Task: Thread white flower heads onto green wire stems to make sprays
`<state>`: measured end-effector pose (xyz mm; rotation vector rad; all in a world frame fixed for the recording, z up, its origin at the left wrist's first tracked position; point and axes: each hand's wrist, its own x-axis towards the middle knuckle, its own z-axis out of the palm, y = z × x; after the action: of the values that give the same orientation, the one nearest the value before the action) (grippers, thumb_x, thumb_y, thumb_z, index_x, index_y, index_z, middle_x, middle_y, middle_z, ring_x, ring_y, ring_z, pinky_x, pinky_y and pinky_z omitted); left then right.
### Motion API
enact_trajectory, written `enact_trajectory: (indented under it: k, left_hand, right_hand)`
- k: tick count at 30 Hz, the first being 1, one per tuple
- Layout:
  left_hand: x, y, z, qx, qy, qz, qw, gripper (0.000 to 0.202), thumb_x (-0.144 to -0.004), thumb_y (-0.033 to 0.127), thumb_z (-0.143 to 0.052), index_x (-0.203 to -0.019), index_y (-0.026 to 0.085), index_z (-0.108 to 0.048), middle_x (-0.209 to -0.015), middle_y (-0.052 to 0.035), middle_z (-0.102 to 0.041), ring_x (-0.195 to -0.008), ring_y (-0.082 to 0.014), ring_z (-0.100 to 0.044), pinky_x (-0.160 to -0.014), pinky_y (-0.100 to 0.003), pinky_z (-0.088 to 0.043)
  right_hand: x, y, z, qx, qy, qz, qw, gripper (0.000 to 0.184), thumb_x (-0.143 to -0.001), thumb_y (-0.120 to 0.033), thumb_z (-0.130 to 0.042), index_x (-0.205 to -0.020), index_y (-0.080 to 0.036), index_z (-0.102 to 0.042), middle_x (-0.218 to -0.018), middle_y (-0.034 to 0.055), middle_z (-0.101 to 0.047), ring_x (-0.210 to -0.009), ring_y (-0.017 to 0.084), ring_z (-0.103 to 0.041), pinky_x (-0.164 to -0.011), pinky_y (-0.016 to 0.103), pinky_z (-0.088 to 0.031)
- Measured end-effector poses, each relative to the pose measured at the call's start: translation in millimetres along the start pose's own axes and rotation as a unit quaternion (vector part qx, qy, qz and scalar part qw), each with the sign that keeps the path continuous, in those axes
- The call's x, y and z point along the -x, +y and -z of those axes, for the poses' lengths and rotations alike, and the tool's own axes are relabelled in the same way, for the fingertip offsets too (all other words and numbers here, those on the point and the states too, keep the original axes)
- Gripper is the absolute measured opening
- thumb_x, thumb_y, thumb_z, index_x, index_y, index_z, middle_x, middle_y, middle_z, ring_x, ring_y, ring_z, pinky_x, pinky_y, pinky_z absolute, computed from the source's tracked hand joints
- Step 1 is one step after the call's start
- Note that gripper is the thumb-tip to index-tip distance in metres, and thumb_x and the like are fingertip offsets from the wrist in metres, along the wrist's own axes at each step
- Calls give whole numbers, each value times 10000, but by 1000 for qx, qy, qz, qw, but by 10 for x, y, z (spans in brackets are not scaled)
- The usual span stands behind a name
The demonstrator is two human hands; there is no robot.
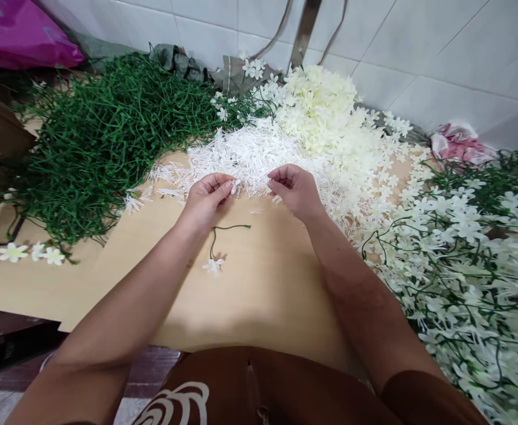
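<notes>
My left hand (211, 198) pinches a small white artificial flower piece (235, 186) between thumb and fingertips. Opposite it, my right hand (295, 188) is closed in a pinch at the edge of a heap of thin white stamens (250, 153); whatever lies between those fingertips is too small to make out. On the cardboard below the hands rests a green plastic stem with a white flower (214, 267) at its end. Behind the stamens rises a pile of cream-white petals (325, 109).
A big mound of green stems (121, 130) covers the left. Assembled white flowers on stems (471, 283) are heaped at the right. Several loose flowers (13, 252) lie front left on the cardboard (259, 295). A tiled wall (418, 41) and a pink bag (23, 35) stand behind.
</notes>
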<state>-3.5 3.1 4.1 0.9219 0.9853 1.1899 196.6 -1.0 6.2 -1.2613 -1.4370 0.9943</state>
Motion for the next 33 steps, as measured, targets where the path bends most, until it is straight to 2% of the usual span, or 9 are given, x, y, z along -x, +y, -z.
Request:
enact_trajectory:
  k: [5,9,12,18,23,28,31,33]
  left_hand:
    - [62,76,-13,71,-31,81,994,272,-576,216,-876,-738,151,-668,-618,36,-621,-511,-45,-542,-476,-158,-403]
    - [78,81,-24,86,-46,112,989,276,-589,197,-876,-762,149,-666,-608,44,-630,-510,-40,-564,-504,-152,-446]
    - [72,59,-24,88,-57,112,988,272,-604,203,-871,-773,147,-665,-618,39,-644,-507,-37,-565,-504,-150,-451]
    - [64,33,-26,77,-55,118,989,291,-588,198,-876,-781,142,-665,-609,44,-638,-499,-38,-568,-498,-153,-449]
    - [75,29,-42,77,-56,112,989,315,-551,210,-893,-767,141,-673,-602,39,-645,-494,-41,-566,-480,-149,-428]
    - [81,30,-46,56,-59,107,991,312,-568,240,-888,-776,145,-675,-574,47,-607,-507,-42,-558,-490,-155,-425]
    - [72,13,-36,50,-65,101,992,322,-576,260,-886,-785,151,-667,-590,51,-605,-520,-37,-560,-509,-152,-427]
    - [66,-2,-28,47,-66,97,992,318,-585,268,-880,-788,156,-663,-611,51,-614,-527,-33,-562,-517,-152,-430]
  right_hand:
    - [30,-15,-92,-95,-4,-28,995,320,-682,-364,-782,-806,-211,-529,-712,-27,-564,-673,113,-606,-679,324,-581]
    - [56,-41,-158,-108,-28,-24,994,385,-641,-397,-810,-808,-222,-511,-712,-36,-561,-661,111,-600,-635,312,-586]
    - [45,-22,-172,-91,-25,-11,995,333,-646,-353,-793,-819,-215,-545,-721,-32,-581,-642,101,-584,-627,297,-571]
    - [25,53,-154,-65,-10,-4,998,242,-642,-191,-729,-841,-215,-594,-772,-19,-642,-746,122,-620,-748,313,-558]
    - [77,-28,-184,9,10,2,1000,96,-708,-185,-670,-784,-199,-612,-702,-21,-629,-659,116,-588,-681,306,-515]
    - [92,-39,-182,109,24,56,992,47,-789,-225,-608,-751,-200,-597,-678,-14,-625,-620,122,-546,-642,303,-479]
    - [79,-6,-156,177,33,103,978,79,-829,-225,-557,-760,-203,-587,-749,18,-649,-684,149,-566,-663,319,-486]
    - [72,3,-138,236,49,151,959,84,-841,-202,-545,-769,-212,-586,-839,46,-675,-813,185,-599,-766,362,-499]
